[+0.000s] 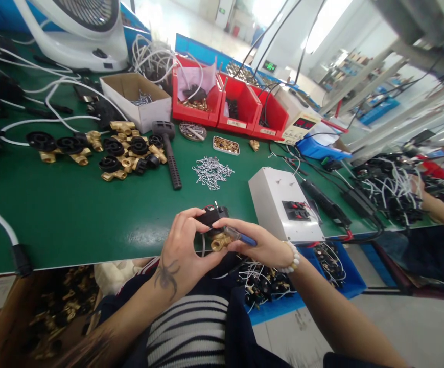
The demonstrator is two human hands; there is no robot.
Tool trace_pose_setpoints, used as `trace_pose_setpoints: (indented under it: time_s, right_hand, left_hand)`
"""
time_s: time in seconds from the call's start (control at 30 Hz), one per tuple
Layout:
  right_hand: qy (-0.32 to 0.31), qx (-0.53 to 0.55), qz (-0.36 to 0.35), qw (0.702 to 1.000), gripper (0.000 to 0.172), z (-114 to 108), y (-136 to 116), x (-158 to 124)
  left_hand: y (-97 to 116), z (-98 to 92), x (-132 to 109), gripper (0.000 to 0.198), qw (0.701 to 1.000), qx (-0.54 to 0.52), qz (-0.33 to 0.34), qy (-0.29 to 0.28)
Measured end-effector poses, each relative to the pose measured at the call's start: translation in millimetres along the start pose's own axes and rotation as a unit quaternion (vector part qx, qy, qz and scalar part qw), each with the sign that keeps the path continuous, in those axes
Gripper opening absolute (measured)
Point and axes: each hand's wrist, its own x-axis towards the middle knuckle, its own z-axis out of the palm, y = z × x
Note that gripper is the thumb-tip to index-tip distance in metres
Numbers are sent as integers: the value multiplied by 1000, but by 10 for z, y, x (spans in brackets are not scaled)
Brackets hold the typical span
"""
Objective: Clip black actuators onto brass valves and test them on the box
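My left hand (185,245) is closed around a small valve (214,225) with a black top and a brass body, held just over the near edge of the green table (72,214). My right hand (262,245) grips a tool with a blue handle (240,237) and presses its tip against the valve's brass part. White wires hang from the valve down toward my lap. A pile of small metal clips (211,173) lies on the table just beyond my hands.
A white switch box (283,204) sits right of my hands. Brass and black valve parts (122,151), a black mallet (170,153), a cardboard box (137,99), red bins (227,105) and a fan (79,30) stand farther back. Another person's arm (442,209) works at right.
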Motion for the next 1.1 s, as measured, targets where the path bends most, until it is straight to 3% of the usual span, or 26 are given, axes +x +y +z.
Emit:
trace_pose_setpoints:
  time_s: [0.17, 0.43, 0.53, 0.6, 0.67, 0.77, 0.83, 1.0, 1.03, 1.1]
  right_hand:
    - [12, 17, -2, 1000, 39, 10, 40, 18]
    - [21, -62, -31, 997, 32, 7, -81, 13]
    - [125, -157, -28, 979, 22, -57, -205, -47]
    - [232, -237, -34, 943, 17, -97, -250, -89]
    - [286, -318, -26, 904, 17, -114, -246, -120]
    - [209, -432, 15, 877, 23, -102, -198, -149]
    - [178, -453, 24, 873, 26, -95, -196, -167]
    - [338, -368, -13, 866, 19, -61, -241, -199]
    - [327, -379, -8, 866, 20, -37, -225, -193]
    - [246, -412, 23, 877, 23, 21, -169, -164]
  left_hand:
    - [0, -30, 5, 38, 1000, -6, -1, -7]
    - [-26, -12, -20, 36, 999, 7, 33, 3]
    - [-34, -21, -23, 36, 1000, 1, 15, -6]
    - [-33, -27, -23, 35, 1000, -7, -1, -8]
    - [-32, -25, -24, 35, 1000, -14, -10, -6]
    - [-33, -18, -27, 36, 1000, -19, -14, -3]
    - [-36, -19, -25, 37, 1000, -19, -12, -2]
    - [-42, -28, -12, 37, 1000, -22, -16, -12]
    - [-43, -26, -15, 37, 1000, -21, -15, -11]
    - [-49, -23, -29, 37, 1000, -22, -12, -9]
